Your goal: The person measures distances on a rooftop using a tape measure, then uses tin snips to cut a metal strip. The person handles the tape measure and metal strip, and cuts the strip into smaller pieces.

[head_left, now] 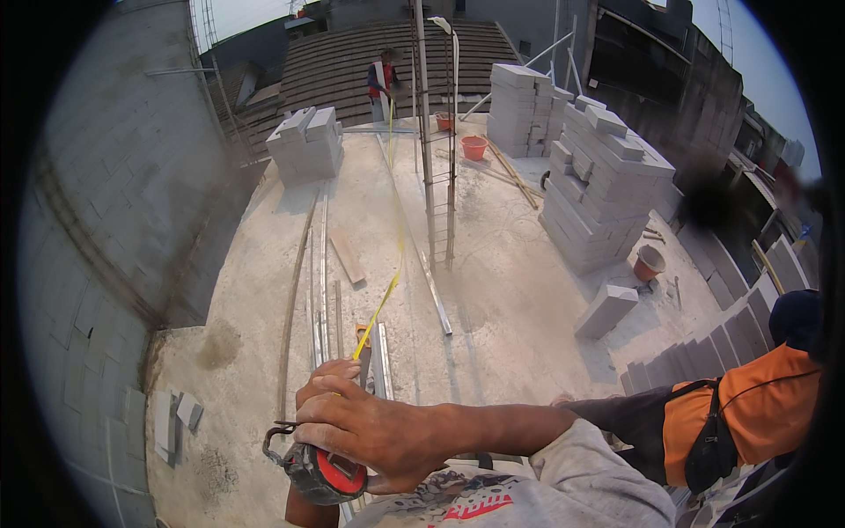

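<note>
My right hand (370, 422) grips a black and red tape measure (321, 466) at the lower middle. My left hand (317, 383) is mostly hidden behind it, its fingers bent by the yellow tape blade (381, 311); exactly what it grips is hidden. The blade runs from my hands over the concrete floor to a co-worker (381, 84) standing at the far end. Beneath the tape lie metal channel pieces (385, 361) and a handsaw (361, 339).
Light block stacks (598, 194) stand right and back left (304, 141). A rebar column (429, 202) rises centrally. Buckets (473, 148), battens and loose blocks (165, 422) lie about. A grey block wall (88, 290) borders the left. An orange-clad co-worker (775, 405) is close at my right.
</note>
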`<action>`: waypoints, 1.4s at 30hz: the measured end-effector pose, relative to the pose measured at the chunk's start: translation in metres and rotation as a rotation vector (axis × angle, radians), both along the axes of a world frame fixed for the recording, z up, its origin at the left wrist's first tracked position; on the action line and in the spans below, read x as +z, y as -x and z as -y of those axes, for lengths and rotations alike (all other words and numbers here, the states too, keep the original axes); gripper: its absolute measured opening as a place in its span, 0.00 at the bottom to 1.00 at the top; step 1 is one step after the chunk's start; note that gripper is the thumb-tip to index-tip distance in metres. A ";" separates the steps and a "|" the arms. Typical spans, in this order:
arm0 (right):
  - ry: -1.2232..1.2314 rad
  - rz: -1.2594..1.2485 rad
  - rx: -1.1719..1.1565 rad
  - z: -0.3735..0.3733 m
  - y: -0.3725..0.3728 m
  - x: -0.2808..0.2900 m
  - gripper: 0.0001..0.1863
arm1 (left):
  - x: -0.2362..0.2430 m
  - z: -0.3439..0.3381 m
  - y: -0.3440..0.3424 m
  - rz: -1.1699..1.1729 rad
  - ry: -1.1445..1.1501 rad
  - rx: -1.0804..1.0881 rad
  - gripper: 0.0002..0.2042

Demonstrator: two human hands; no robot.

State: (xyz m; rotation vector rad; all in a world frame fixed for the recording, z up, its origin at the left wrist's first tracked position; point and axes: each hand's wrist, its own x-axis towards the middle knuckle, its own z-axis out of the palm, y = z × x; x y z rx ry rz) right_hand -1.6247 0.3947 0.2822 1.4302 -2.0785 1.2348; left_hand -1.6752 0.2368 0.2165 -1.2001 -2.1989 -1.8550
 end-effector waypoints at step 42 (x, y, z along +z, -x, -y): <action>-0.086 0.069 -0.244 -0.313 0.726 -0.004 0.49 | -0.012 -0.319 0.781 -0.410 -0.003 0.008 0.12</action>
